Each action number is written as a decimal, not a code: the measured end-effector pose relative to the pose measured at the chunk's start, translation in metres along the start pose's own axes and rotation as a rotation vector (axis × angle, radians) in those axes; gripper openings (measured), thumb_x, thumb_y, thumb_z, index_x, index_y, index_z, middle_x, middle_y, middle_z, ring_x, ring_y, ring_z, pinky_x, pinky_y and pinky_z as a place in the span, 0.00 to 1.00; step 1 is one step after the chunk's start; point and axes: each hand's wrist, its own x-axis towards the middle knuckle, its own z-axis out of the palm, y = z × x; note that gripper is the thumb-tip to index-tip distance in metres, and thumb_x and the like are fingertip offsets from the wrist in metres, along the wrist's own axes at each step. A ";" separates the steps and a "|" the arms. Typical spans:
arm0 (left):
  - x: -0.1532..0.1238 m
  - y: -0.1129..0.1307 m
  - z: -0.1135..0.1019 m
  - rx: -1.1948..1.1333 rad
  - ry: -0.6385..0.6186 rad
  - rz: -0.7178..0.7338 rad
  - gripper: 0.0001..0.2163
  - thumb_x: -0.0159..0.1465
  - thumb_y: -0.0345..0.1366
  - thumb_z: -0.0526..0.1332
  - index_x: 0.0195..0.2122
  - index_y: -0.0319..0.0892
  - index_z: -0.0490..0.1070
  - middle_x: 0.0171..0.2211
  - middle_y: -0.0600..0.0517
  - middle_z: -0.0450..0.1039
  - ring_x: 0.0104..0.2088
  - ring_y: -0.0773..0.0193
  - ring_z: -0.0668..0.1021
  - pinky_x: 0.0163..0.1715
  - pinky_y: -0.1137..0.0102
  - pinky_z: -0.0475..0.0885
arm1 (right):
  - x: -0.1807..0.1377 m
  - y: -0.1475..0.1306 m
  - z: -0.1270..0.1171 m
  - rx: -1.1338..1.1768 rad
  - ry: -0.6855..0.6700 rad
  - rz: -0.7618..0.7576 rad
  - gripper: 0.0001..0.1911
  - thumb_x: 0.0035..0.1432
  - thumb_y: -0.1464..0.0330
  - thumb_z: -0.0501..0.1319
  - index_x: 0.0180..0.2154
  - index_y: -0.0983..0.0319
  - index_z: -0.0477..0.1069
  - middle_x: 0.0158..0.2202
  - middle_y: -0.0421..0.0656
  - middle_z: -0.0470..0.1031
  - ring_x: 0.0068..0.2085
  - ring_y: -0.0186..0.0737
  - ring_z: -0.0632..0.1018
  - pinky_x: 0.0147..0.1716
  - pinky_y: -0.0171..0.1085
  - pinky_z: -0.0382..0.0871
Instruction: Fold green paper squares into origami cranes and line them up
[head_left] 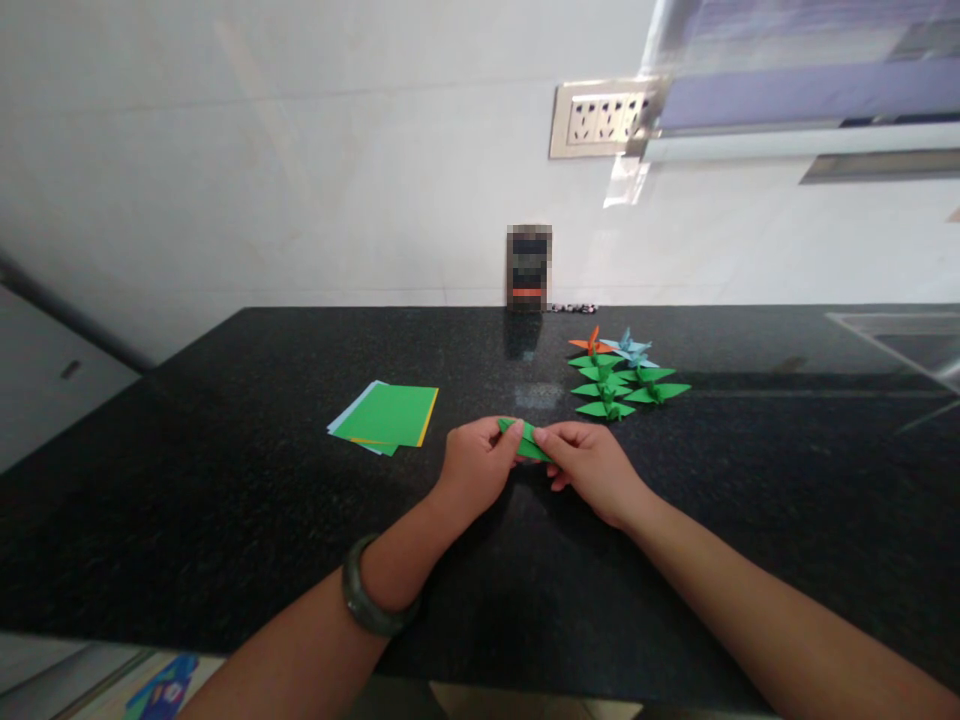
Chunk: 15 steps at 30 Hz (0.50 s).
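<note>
A narrow folded piece of green paper (526, 440) is pinched between both hands just above the black stone counter (225, 480). My left hand (476, 465) grips its left end with curled fingers. Its right end is held by my right hand (592, 465), fingers closed on it. A dark bangle sits on my left wrist. Behind the hands lies a cluster of finished folded paper figures (619, 385), mostly green, with an orange one (591, 345) and a light blue one (632, 350) at the back.
A stack of flat paper sheets (386, 415), green on top with yellow and white below, lies left of the hands. A small dark object (529, 268) stands against the white wall. A socket panel (604, 118) is on the wall above.
</note>
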 end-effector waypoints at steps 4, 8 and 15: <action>0.000 0.003 0.002 -0.179 -0.061 -0.072 0.13 0.59 0.42 0.56 0.30 0.37 0.73 0.23 0.49 0.76 0.23 0.64 0.77 0.22 0.73 0.71 | 0.001 0.002 -0.001 -0.045 0.032 0.004 0.13 0.46 0.61 0.62 0.23 0.65 0.72 0.14 0.35 0.64 0.14 0.26 0.64 0.11 0.27 0.60; 0.000 0.001 0.004 -0.199 -0.084 -0.081 0.12 0.57 0.42 0.58 0.30 0.37 0.74 0.23 0.50 0.75 0.23 0.65 0.77 0.21 0.73 0.71 | 0.001 0.002 -0.001 -0.093 0.075 -0.047 0.12 0.44 0.63 0.63 0.19 0.64 0.69 0.13 0.35 0.63 0.14 0.26 0.63 0.10 0.27 0.57; 0.002 -0.006 0.003 -0.042 -0.025 -0.032 0.13 0.58 0.41 0.56 0.30 0.38 0.76 0.24 0.49 0.77 0.24 0.64 0.78 0.23 0.73 0.70 | 0.001 -0.002 -0.003 0.000 0.016 0.046 0.17 0.50 0.59 0.57 0.18 0.64 0.67 0.14 0.36 0.62 0.15 0.27 0.65 0.11 0.26 0.59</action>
